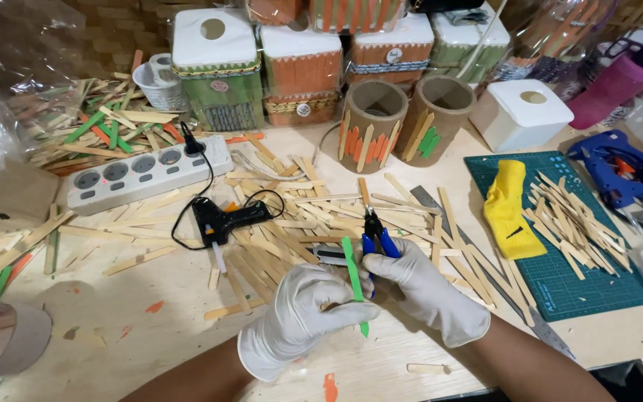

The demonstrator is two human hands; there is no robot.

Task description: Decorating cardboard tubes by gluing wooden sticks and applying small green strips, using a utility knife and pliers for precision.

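Both my hands wear white gloves. My left hand (303, 309) pinches a green wooden craft stick (351, 268) that stands nearly upright near the table's front edge. My right hand (429, 290) grips blue-handled cutting pliers (376, 240), their black jaws pointing away from me just right of the stick's upper end. The two hands touch each other. Loose plain wooden sticks (292, 223) lie scattered under and beyond them.
A black glue gun (225, 219) is plugged into a white power strip (143, 175). Two stick-clad cardboard tubes (370, 126) stand behind. A green cutting mat (560, 283) at right holds a yellow glove (510, 208) and sticks; a blue glue gun (619, 171) and decorated boxes (217, 67) sit beyond.
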